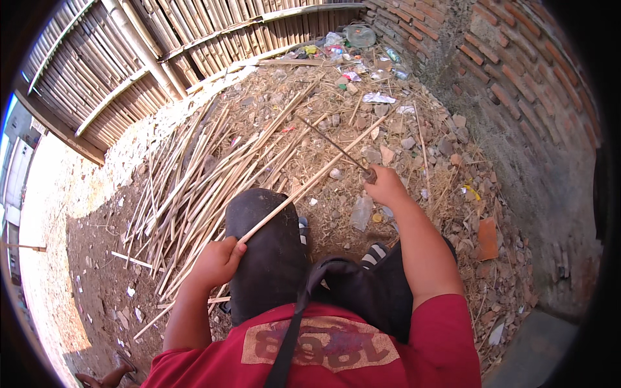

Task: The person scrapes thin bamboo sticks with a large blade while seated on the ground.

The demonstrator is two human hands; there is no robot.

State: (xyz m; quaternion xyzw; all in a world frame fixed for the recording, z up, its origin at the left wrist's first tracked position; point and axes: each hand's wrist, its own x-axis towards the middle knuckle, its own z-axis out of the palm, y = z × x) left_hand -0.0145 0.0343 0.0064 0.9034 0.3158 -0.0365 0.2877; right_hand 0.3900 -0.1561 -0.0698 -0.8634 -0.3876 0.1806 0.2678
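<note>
My left hand [217, 264] is closed round the near end of a long, pale bamboo stick [299, 194]. The stick slants across my dark-clad knee [264, 216] and runs up to the far right. In my right hand [387, 187] is the brown handle of a knife [334, 144] with a long, narrow, dark blade. Its blade points away to the upper left and passes over the debris, close to the stick; whether they touch I cannot tell. A loose pile of similar bamboo sticks [194, 184] lies on the ground left of and beyond my knee.
A bamboo fence [220, 29] closes off the far side; a brick wall [517, 84] rises at the right. Stones and litter cover the ground, with a clear plastic bottle [361, 213], an orange tile piece [487, 239] and a large clear container [359, 36]. Someone's limb [107, 376] shows at lower left.
</note>
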